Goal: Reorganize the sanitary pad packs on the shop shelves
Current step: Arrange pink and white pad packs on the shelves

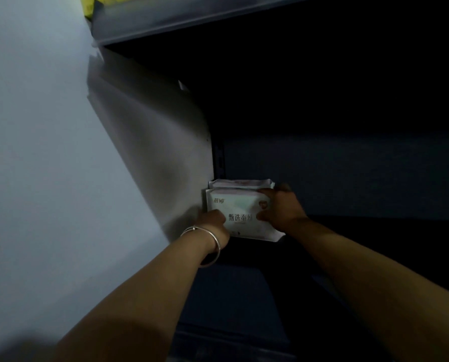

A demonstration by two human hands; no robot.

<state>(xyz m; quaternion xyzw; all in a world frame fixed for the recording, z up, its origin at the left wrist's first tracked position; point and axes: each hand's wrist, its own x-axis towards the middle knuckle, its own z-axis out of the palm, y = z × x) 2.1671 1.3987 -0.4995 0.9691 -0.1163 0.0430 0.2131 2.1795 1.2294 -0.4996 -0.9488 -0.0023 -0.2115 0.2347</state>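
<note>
Left hand [214, 220] and right hand [281, 207] grip front pad pack [240, 215] between them.

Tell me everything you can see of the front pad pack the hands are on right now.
The front pad pack is a white, soft plastic-wrapped packet with dark printed characters across its face and a faint pinkish design near its upper right. It stands upright, face toward the camera, in the left corner of a dark shelf, close to the pale side panel. A second similar pack stands directly behind it. The left hand grips its lower left edge; the right hand holds its right side, fingers over the top.
</note>
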